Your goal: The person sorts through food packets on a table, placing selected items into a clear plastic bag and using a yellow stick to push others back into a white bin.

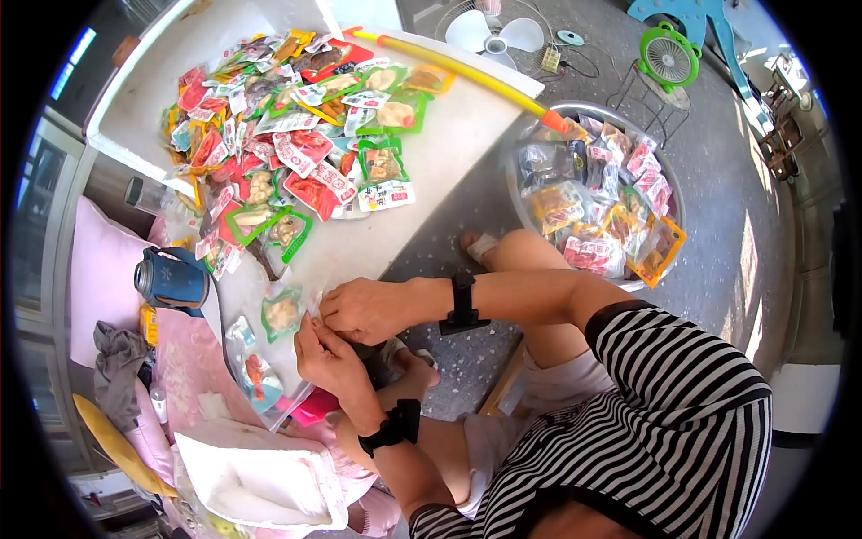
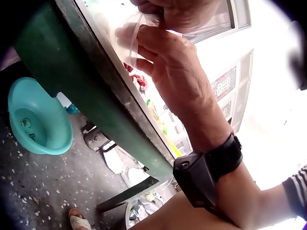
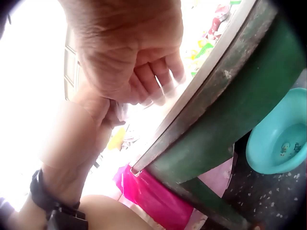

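In the head view, both hands meet at the near edge of the white table. The left hand (image 1: 332, 361), lower in that view, pinches clear plastic (image 2: 125, 38). The right hand (image 1: 373, 305) is beside it, fingers bent, gripping the same film. Just past the fingertips lies a green-edged packet (image 1: 281, 313); a clear bag (image 1: 255, 370) with red and blue print lies nearer the left hand. The left wrist view shows the right hand (image 2: 170, 60) below the left hand (image 2: 189, 13). In the right wrist view, the right hand (image 3: 132, 48) partly hides the left hand (image 3: 91, 103).
A large heap of snack packets (image 1: 305, 153) covers the table's far part, with a yellow stick (image 1: 458, 76) behind. A metal basin (image 1: 678, 193) of bagged packets stands beyond the right arm. Nearby are a blue flask (image 1: 175, 278), a white foam box (image 1: 260, 476) and a turquoise tub (image 2: 41, 120).
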A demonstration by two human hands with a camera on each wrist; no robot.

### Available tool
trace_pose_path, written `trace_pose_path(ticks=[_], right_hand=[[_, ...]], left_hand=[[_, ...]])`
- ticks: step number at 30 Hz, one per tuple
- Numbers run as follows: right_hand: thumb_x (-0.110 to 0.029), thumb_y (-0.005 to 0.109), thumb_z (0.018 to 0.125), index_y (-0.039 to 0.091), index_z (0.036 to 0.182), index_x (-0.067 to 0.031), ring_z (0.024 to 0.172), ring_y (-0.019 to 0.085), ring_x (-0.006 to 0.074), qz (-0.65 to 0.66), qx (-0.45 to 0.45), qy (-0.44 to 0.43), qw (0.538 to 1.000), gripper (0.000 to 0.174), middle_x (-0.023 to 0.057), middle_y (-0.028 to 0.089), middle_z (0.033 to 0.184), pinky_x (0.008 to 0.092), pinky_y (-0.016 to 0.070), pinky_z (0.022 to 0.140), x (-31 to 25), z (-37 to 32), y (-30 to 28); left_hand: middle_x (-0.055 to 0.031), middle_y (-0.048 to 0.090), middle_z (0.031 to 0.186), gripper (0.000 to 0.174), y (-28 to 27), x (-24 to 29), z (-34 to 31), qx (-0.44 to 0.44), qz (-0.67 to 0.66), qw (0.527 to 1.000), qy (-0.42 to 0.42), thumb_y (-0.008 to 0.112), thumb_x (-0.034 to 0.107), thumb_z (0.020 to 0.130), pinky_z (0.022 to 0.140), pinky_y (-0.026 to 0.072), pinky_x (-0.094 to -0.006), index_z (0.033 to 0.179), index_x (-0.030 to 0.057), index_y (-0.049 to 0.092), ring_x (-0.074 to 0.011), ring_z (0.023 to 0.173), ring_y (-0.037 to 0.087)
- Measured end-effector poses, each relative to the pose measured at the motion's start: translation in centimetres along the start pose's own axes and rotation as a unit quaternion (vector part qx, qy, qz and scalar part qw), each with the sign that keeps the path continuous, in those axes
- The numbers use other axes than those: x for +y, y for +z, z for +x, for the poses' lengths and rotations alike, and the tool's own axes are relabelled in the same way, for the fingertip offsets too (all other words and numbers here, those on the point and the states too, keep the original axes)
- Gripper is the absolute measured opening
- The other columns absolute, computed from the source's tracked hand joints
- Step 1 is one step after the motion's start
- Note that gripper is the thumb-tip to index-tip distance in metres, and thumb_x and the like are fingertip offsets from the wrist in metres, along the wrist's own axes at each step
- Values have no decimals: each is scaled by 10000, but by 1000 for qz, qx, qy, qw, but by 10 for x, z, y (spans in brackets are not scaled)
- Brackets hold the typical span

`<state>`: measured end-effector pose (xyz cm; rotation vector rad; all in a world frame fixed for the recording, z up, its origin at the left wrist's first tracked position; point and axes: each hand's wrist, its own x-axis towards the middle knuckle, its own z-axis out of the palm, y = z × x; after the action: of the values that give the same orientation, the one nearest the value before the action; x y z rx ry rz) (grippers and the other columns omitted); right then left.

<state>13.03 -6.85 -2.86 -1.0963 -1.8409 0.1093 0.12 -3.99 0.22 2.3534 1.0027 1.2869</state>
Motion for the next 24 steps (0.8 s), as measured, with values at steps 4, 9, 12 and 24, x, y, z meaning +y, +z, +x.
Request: trace_pose_path(ticks=[4, 9, 12, 24], right_hand=[[-80, 584, 714, 572, 661, -23, 639, 572, 321, 5, 27, 79, 997, 79, 140, 550, 667, 430, 435, 570, -8, -2, -41], [-93, 556, 817, 644, 831, -4, 629, 616, 197, 74, 143, 233, 959, 126, 119, 619, 739, 347, 466, 532, 20, 4, -67], [-111, 535, 862, 644, 1019, -4, 648, 617, 147, 280, 187, 380, 861, 220, 87, 646, 798, 289, 497, 534, 43, 25, -68], [-117, 597, 869, 494, 1145, 13, 796, 569, 246, 485, 160, 369, 777, 322, 114, 505, 1027, 383, 559, 713, 160, 103, -21]], left_hand=[[-201, 611, 787, 148, 3, 0, -1, -11, 21, 999, 22, 566, 13, 852, 569, 478, -420, 970, -46, 634, -375, 658, 599], [-191, 638, 794, 136, 8, 7, -1, -45, 41, 998, 0, 603, 17, 824, 596, 481, -395, 940, -27, 659, -349, 659, 609], [-179, 632, 767, 115, 9, 5, 1, -41, 46, 998, -1, 618, 20, 814, 575, 472, -392, 914, -11, 665, -343, 643, 606], [-177, 642, 763, 86, 3, -2, 3, -28, 18, 999, -21, 622, 32, 809, 567, 480, -383, 871, -10, 666, -345, 639, 619]])
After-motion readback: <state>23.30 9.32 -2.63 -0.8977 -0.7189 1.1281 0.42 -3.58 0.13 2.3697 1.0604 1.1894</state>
